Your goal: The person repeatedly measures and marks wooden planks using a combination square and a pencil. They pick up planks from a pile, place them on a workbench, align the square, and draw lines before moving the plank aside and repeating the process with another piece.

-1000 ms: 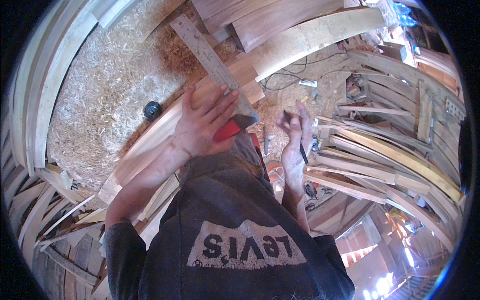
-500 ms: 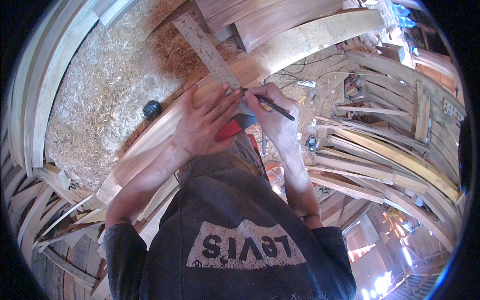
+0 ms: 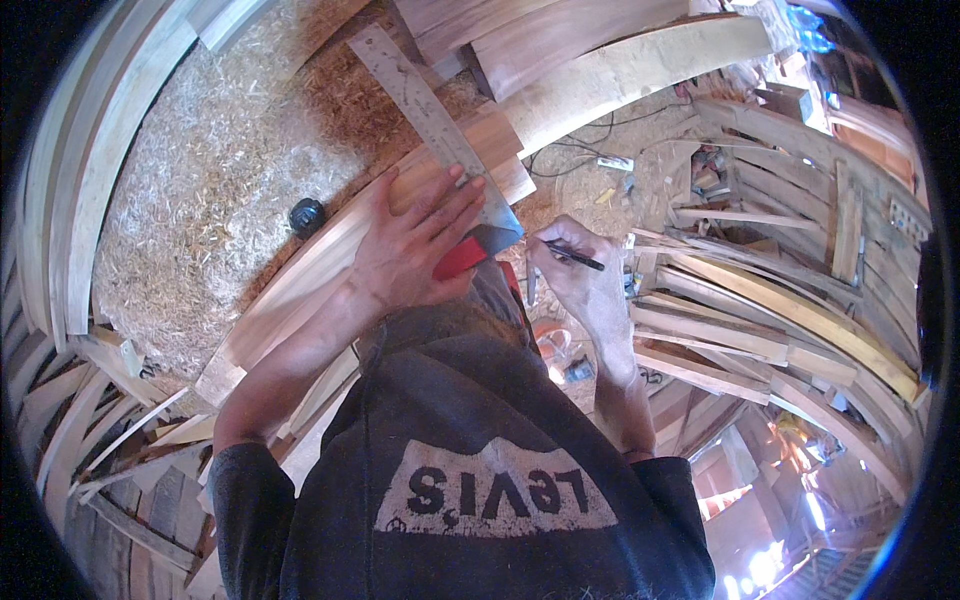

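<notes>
A try square with a long steel blade and a red stock lies across a pale wooden board. My left hand holds the square down on the board, its fingers stretched over the blade and the red stock beside its thumb side. Off the board's right end, my right hand pinches a black pencil between thumb and fingers, apart from the square. The pencil's tip is too small to make out.
A round black object sits beside the board on sawdust and shavings. Thick planks lie at the far side. Stacked offcuts and a slatted wooden frame stand right, with a black cable on the floor.
My right hand has drawn back from the square's blade, moving right and nearer to me with the pencil. My left hand and the square stay nearly in place.
</notes>
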### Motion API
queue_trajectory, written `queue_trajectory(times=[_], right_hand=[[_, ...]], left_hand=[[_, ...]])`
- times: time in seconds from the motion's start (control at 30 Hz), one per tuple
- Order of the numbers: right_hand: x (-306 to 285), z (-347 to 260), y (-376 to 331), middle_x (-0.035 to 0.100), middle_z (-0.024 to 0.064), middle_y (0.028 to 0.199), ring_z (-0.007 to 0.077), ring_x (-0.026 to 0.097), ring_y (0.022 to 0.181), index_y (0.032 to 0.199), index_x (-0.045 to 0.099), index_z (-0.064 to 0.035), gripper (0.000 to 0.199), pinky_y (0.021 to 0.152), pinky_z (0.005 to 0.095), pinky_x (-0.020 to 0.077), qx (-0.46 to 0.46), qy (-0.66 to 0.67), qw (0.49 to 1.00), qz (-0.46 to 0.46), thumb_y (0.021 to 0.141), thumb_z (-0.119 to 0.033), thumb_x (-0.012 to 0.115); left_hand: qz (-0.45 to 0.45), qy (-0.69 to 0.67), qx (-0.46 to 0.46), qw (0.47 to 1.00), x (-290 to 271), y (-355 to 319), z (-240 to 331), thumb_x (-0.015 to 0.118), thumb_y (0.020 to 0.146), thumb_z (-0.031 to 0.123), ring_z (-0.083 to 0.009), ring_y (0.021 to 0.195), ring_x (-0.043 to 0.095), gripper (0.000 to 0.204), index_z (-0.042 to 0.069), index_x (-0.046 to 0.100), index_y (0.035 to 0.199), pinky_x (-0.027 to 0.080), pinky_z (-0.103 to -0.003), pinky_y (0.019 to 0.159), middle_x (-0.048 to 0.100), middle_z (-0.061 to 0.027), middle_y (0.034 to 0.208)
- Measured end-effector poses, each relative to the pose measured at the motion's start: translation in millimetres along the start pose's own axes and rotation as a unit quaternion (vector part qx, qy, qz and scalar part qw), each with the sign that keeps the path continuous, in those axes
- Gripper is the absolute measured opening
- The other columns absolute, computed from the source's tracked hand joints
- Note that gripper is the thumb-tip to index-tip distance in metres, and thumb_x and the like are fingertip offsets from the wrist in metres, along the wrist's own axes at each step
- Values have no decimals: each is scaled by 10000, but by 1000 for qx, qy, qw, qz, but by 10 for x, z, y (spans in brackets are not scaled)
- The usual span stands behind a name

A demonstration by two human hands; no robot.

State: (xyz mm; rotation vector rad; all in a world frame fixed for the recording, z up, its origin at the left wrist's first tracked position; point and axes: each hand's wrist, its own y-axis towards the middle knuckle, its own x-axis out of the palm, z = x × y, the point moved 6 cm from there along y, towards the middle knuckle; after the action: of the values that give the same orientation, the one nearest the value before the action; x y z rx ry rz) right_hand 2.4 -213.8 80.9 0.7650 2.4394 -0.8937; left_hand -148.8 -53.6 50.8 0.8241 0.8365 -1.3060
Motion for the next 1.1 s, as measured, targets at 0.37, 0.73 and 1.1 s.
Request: queue_trajectory(times=[0.37,0.73,1.1], right_hand=[[1398,398,-289,692,55,1243,186,688,1083,1372,653,-74,417,873,362,634,202,527,823,-69,1000,-214,781],[1494,385,-340,692,83,1241,202,703,1118,1346,624,-52,340,914,371,633,181,551,813,-40,1030,-133,721],[1442,291,-350,695,68,1183,169,693,1076,1276,670,-30,282,885,331,628,189,581,791,-43,1032,-161,725]], left_hand=[[-23,-10,-18,1000,-75,-327,-40,791,779,528,-245,1600,326,890,110,558,1530,161,-747,1230,445,-36,1676],[-32,-32,-34,998,-45,-440,-91,824,748,493,-245,1618,289,926,150,534,1558,110,-779,1232,423,-6,1695],[-40,-27,-40,998,-22,-439,-91,812,757,502,-232,1627,266,902,169,544,1552,89,-772,1238,409,12,1705]])
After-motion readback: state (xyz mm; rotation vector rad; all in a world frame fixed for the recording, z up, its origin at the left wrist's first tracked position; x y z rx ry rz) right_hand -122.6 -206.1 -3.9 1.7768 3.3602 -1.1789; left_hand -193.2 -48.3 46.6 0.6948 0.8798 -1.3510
